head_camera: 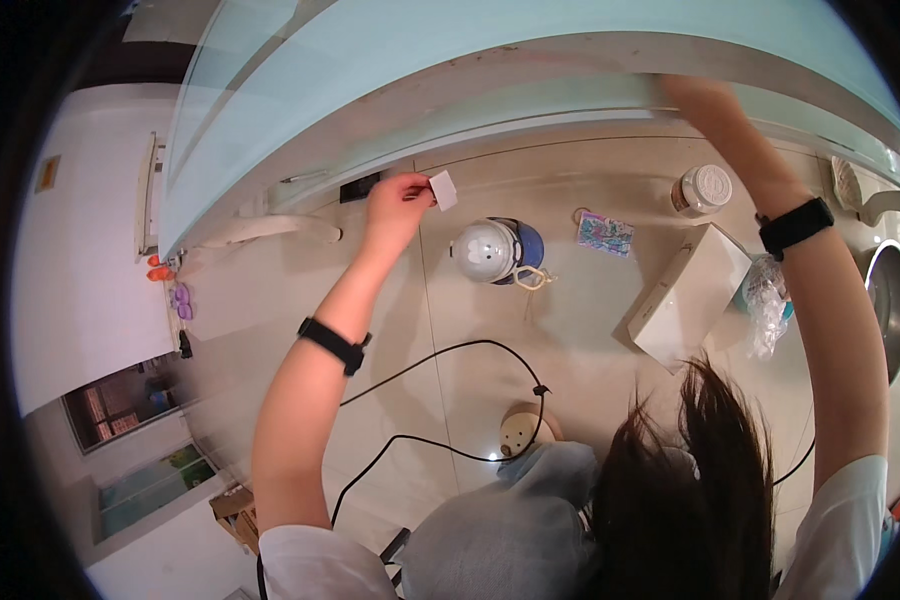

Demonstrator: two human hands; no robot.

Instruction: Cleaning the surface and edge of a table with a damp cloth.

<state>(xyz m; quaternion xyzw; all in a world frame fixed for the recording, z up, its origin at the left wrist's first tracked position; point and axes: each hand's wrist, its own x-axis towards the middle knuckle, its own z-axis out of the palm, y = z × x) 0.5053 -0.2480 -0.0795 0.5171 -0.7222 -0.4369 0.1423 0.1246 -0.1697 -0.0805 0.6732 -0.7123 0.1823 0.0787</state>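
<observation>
My left hand point(397, 199) pinches a small white square piece point(443, 190) between thumb and fingers. The piece is held just below the long pale edge of a frosted glass panel point(495, 56). My right arm reaches up to that edge at the right. Of my right hand point(691, 91) only the blurred wrist end shows; its fingers are hidden behind the panel's edge. Below and between the arms, a dome-topped bottle point(495, 251) with a blue body and a cord loop is on the tiled floor. A colourful patterned pouch or card point(605, 233) with a ring lies to its right.
A white-lidded jar point(702, 190), a white box point(690, 296), a clear plastic bag point(765, 307) and a metal basin point(891, 311) are towards the right. A black cable point(487, 343) loops across the floor point(382, 315). A pale curved furniture leg point(270, 228) is at left.
</observation>
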